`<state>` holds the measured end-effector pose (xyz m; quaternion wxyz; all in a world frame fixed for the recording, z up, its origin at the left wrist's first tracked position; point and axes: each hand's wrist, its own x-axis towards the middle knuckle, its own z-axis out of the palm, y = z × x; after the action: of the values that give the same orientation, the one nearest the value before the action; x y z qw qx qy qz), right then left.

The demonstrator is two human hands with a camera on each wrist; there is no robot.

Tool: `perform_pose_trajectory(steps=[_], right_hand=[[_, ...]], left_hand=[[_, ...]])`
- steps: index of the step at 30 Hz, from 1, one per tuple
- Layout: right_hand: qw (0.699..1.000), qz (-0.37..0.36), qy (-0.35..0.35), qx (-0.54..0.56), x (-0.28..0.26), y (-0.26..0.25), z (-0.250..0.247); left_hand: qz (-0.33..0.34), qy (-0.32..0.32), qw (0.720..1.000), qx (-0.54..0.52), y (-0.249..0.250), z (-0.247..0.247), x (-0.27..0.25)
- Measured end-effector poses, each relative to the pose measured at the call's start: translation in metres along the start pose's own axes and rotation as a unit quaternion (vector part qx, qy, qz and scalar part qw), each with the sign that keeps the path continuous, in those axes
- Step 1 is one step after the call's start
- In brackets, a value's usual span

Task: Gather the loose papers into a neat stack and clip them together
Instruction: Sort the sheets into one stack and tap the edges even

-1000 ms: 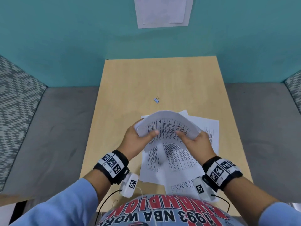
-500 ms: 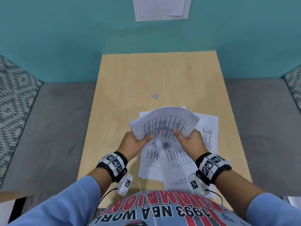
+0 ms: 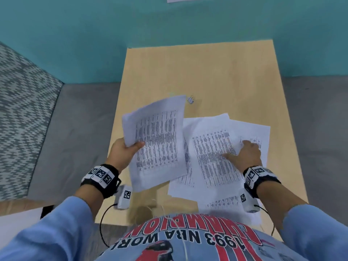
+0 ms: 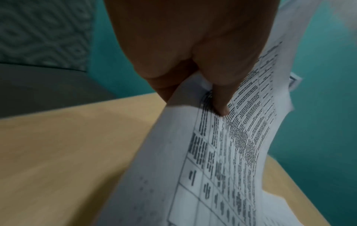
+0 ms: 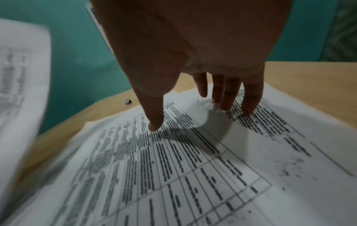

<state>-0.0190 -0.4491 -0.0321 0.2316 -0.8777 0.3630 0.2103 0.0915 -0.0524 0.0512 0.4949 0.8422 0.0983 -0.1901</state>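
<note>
Left hand (image 3: 125, 154) has a printed sheet (image 3: 158, 142) up off the table, thumb on its printed face and fingers curled behind the left edge, a firm pinch. The page is thin white paper, slightly bowed, covered in dense columns of black text inside a ruled grid; the left wrist view shows that grid running down the curve.

Over to the right hand (image 3: 246, 153): fingers straight and spread, tips pressing down on the loose papers (image 3: 211, 153) still lying on the table, holding nothing. Those sheets are fanned and overlapping, corners sticking out at different angles, same tabular print, one edge lifting a little under the fingertips (image 5: 249, 107).

The table (image 3: 207, 72) is smooth pale wood-look laminate, rectangular. On it, just beyond the held sheet's top corner and apart from the papers, sits a small binder clip (image 3: 191, 99), untouched.

Teal wall (image 3: 94, 34) behind, grey floor, a zigzag-patterned cushion (image 3: 20, 110) at the left.
</note>
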Motion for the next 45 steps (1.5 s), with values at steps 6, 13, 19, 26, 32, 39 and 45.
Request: perform_pose_trajectory(steps=[6, 13, 19, 26, 32, 39, 45], right_hand=[[0.998, 0.043, 0.013, 0.049, 0.015, -0.006, 0.014], [0.995, 0.003, -0.020, 0.097, 0.003, 0.005, -0.003], [0.996, 0.064, 0.048, 0.049, -0.020, 0.040, 0.014], [0.984, 0.120, 0.013, 0.131, -0.014, 0.006, 0.014], [0.989, 0.080, -0.007, 0.123, -0.018, 0.021, 0.010], [0.964, 0.070, -0.005, 0.255, -0.026, 0.054, 0.001], [0.955, 0.006, -0.038, 0.293, -0.029, 0.047, -0.004]], left_hand=[[-0.053, 0.061, 0.996, -0.035, -0.023, -0.036, -0.004], [-0.055, 0.058, 0.996, -0.042, -0.035, -0.034, -0.001], [-0.054, 0.055, 0.996, -0.045, -0.041, -0.031, -0.003], [-0.051, 0.039, 0.998, -0.022, -0.044, -0.034, -0.013], [-0.017, 0.036, 0.999, -0.027, -0.040, -0.039, -0.018], [-0.008, 0.036, 0.999, -0.010, -0.050, -0.049, -0.016], [-0.031, 0.047, 0.997, -0.049, -0.053, -0.058, -0.019]])
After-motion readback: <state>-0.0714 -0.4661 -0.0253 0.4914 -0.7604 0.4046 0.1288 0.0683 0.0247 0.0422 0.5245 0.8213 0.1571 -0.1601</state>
